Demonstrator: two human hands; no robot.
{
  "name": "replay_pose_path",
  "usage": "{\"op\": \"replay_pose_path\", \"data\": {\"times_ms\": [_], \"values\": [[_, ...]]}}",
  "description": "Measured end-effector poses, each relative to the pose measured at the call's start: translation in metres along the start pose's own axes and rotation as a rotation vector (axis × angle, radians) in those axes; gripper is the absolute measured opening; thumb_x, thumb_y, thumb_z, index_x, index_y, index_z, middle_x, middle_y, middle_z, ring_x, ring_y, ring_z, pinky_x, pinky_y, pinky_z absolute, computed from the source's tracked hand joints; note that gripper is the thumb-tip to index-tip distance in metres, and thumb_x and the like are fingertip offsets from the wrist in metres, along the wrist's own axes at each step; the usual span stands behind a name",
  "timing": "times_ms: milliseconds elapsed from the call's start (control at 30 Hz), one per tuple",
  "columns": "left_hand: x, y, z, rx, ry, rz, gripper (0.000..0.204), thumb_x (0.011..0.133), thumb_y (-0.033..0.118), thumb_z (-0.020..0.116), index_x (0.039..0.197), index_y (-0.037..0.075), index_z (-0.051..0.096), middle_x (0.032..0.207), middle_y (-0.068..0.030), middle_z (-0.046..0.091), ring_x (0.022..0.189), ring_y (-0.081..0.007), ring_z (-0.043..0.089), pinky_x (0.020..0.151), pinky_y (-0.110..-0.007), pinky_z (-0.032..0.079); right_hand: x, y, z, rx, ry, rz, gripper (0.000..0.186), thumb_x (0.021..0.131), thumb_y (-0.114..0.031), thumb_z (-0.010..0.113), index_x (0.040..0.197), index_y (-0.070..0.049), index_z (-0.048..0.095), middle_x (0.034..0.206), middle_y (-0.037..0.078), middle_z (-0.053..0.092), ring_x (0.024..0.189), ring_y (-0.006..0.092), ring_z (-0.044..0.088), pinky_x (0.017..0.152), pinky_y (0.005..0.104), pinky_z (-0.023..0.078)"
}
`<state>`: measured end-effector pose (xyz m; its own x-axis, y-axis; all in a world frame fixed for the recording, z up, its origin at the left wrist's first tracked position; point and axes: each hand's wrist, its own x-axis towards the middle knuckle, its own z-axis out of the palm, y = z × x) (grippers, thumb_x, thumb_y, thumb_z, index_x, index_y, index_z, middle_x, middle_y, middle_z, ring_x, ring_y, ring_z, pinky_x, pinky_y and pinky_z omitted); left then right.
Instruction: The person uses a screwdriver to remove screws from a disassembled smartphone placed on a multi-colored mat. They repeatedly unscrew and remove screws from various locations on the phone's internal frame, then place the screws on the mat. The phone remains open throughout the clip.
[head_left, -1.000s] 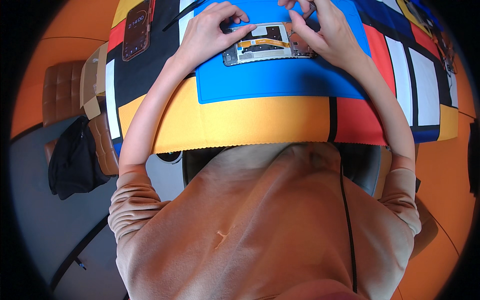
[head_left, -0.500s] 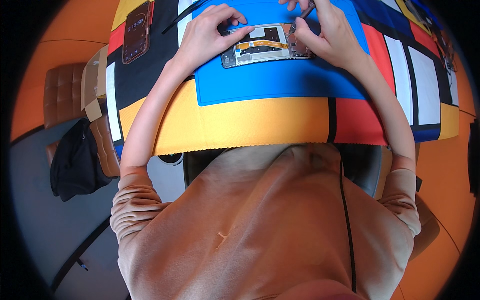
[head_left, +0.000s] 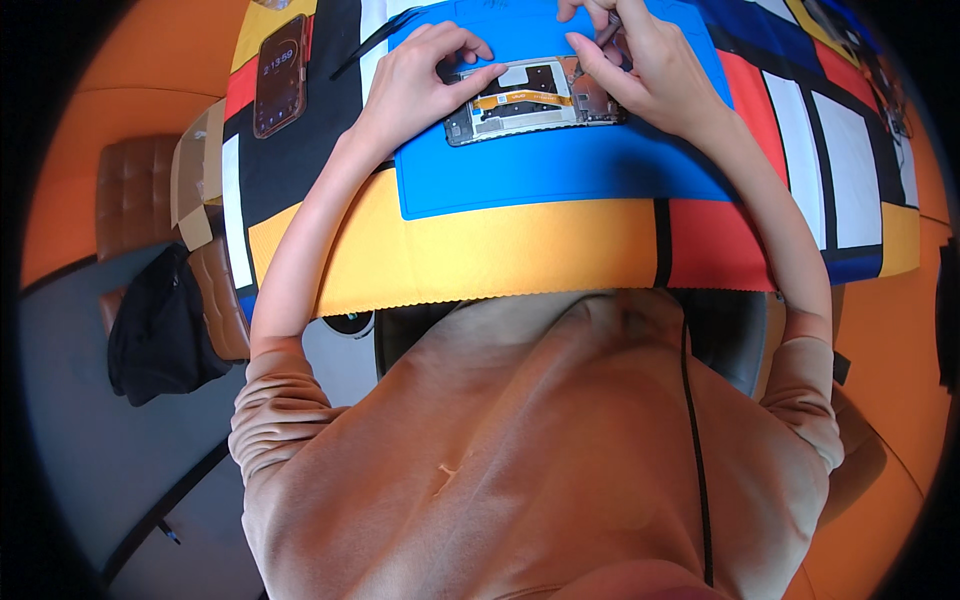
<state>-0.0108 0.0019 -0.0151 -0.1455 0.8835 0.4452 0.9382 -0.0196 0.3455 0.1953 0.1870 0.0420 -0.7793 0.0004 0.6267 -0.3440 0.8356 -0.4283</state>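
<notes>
An opened smartphone [head_left: 535, 120] lies face down on a blue mat [head_left: 560, 185], its inside bare, with an orange flex cable [head_left: 520, 97] running across the middle. At its left end my left hand [head_left: 415, 85] holds the edge, thumb on the upper side and fingers curled. Over the right end is my right hand [head_left: 650, 75], thumb and forefinger bent towards each other with a gap between their tips. A dark piece of something shows among its other fingers, mostly hidden by the hand.
A second phone [head_left: 280, 75] with its screen lit lies at the left of the colour-block tablecloth [head_left: 500, 250]. Black tweezers-like tools [head_left: 375, 42] lie beside the mat. Cables [head_left: 890, 115] sit at the far right. A cardboard box [head_left: 195, 170] stands left of the table.
My right hand has lifted off the phone's right end, its thumb now up and away from the parts. The dark tool that pointed down there is mostly out of sight. My left hand stays.
</notes>
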Motion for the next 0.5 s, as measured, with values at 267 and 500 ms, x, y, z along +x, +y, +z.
{"op": "replay_pose_path", "data": {"times_ms": [267, 500], "values": [[0.0027, 0.0047, -0.0011, -0.046, 0.002, -0.031, 0.034, 0.089, 0.047, 0.078, 0.092, 0.014, 0.077, 0.086, -0.0002, 0.067, 0.076, -0.0121, 0.063, 0.062, -0.025, 0.05, -0.003, 0.0081, -0.0017, 0.05, -0.027, 0.01, 0.033, 0.087, 0.0, 0.06, 0.117, -0.003, 0.048, 0.084, 0.007, 0.051, 0.058, 0.0183, 0.052, 0.055, 0.0329, 0.044], [0.0035, 0.0073, -0.0031, -0.066, 0.0, -0.038, 0.033, 0.089, 0.046, 0.078, 0.091, 0.013, 0.076, 0.084, -0.0001, 0.066, 0.075, -0.0123, 0.06, 0.062, -0.027, 0.049, -0.0046, 0.0046, -0.0055, 0.127, -0.096, 0.151, 0.036, 0.087, -0.002, 0.063, 0.12, -0.004, 0.048, 0.081, 0.006, 0.049, 0.057, 0.0168, 0.051, 0.055, 0.0326, 0.044]]}}
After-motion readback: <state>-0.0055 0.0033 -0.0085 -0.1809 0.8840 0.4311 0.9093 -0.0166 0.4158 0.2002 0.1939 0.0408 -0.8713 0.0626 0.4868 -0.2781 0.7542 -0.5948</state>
